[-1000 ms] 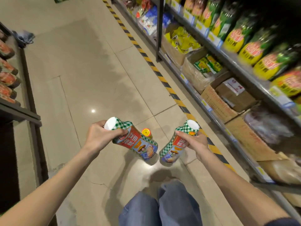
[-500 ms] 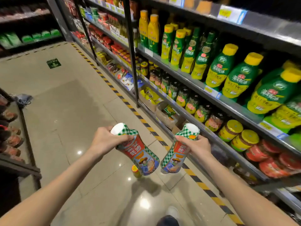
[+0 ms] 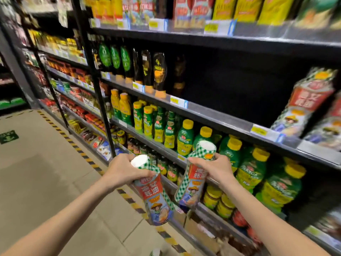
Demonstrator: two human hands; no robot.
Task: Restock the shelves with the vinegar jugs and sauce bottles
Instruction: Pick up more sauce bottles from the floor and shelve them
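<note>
I hold one bottle in each hand. My left hand [image 3: 125, 172] has its fingers wrapped round the neck of the left sauce bottle [image 3: 156, 198], just under its white cap. My right hand [image 3: 212, 169] has its fingers clamped the same way on the right sauce bottle [image 3: 193, 183]. Both bottles hang in the air in front of the lower shelves, so neither is shelved yet. Matching bottles [image 3: 304, 104] stand at the right of the middle shelf [image 3: 221, 118], with a dark bare stretch beside them (that gap, I judge, is where these two go). How much stock is left to place I cannot tell. A white-capped thing [image 3: 156, 253] is cut off at the bottom edge, and the right side is blurred.
</note>
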